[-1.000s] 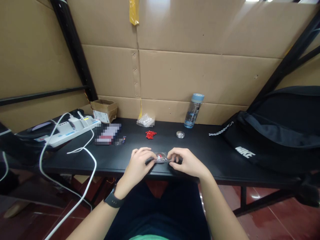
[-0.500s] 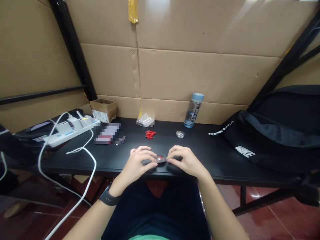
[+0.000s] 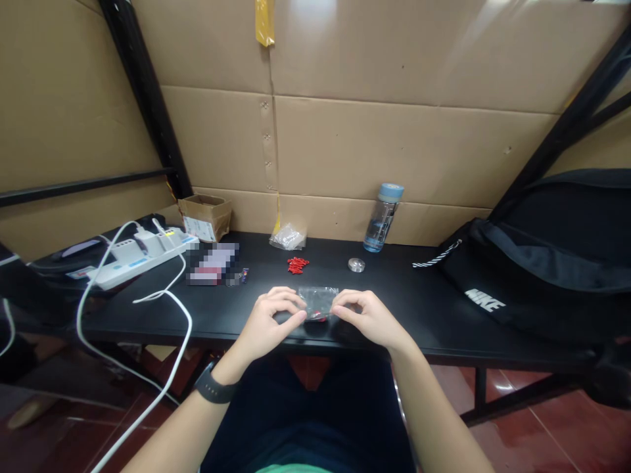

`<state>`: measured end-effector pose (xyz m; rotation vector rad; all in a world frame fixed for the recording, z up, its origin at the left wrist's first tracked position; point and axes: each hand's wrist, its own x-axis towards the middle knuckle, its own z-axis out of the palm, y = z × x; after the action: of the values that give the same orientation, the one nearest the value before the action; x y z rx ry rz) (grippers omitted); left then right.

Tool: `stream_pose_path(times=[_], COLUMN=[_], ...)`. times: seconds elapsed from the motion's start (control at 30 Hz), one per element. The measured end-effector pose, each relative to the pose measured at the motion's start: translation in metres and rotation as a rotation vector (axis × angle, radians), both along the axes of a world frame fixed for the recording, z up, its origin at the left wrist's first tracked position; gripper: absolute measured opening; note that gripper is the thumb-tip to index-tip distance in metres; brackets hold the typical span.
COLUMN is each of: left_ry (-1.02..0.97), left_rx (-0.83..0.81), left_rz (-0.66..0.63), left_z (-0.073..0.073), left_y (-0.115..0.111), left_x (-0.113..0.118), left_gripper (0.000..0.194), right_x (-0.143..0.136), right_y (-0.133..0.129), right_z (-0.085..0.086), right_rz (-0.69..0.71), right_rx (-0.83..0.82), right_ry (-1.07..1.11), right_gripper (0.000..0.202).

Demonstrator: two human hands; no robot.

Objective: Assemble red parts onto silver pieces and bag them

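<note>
Head view: left hand (image 3: 273, 322) and right hand (image 3: 365, 316), both loosely curled, pinch opposite sides of a bag (image 3: 318, 300). Red pieces (image 3: 298, 265) lie beyond the left hand.

I see the bag (image 3: 318, 300) between left hand (image 3: 279, 316) and right hand (image 3: 361, 316); behind it on the surface (image 3: 424, 295), the pile of pieces (image 3: 296, 265) lies left of the disc (image 3: 356, 265), the bottle (image 3: 378, 225) farther back, the backpack (image 3: 537, 259) far right.

light came from above, pale glare lay high on the tan cardboard wall (image 3: 355, 144), glints shone on the glossy red tiled floor (image 3: 557, 437), lower left was dim, edges were stretched
</note>
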<state>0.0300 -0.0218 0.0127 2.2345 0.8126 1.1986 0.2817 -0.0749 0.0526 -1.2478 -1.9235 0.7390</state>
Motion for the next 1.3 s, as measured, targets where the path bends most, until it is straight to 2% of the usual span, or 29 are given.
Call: stream_pose_path(times=[0.23,0.37,0.47,0.57,0.6,0.67,0.77,0.87,1.07,1.2,1.3], left_ry=[0.176,0.258,0.281,0.283,0.288,0.326,0.416,0.452,0.483,0.503,0.509], left_rx=[-0.013,0.020,0.094,0.156,0.173,0.206,0.243,0.244,0.283,0.285,0.302], left_rz=[0.172,0.225,0.276,0.368,0.371,0.313,0.206,0.222,0.275,0.246,0.230], left_z=[-0.001,-0.006,-0.008,-0.005,-0.004,-0.001,0.000,-0.003,-0.004,-0.004,-0.006], left_y=[-0.006,-0.007,-0.010,-0.015,-0.016,-0.018,-0.019,-0.020,-0.026,-0.030,-0.028], left_x=[0.009,0.013,0.015,0.017,0.017,0.017,0.017,0.018,0.020,0.020,0.022], left_gripper=[0.031,0.033,0.028,0.011,0.005,0.015,0.035,0.035,0.036,0.042,0.036], right_x=[-0.010,-0.016,-0.020,-0.022,-0.022,-0.023,-0.023,-0.023,-0.020,-0.018,-0.011], right_y=[0.005,0.007,0.008,0.008,0.007,0.006,0.005,0.004,-0.004,-0.009,-0.008], right_z=[-0.011,-0.020,-0.027,-0.030,-0.029,-0.027,-0.025,-0.023,-0.016,-0.013,-0.014], right_rz=[-0.119,-0.212,-0.281,-0.335,-0.332,-0.274,-0.139,-0.091,-0.029,-0.034,-0.024], right_rx=[0.028,0.061,0.110,0.187,0.222,0.296,0.331,0.267,0.191,0.154,0.113], right_ry=[-0.102,-0.197,-0.259,-0.272,-0.273,-0.299,-0.403,-0.486,-0.546,-0.623,-0.668], right_gripper=[0.030,0.029,0.026,0.007,0.018,0.035,0.032,0.036,0.068,0.065,0.060])
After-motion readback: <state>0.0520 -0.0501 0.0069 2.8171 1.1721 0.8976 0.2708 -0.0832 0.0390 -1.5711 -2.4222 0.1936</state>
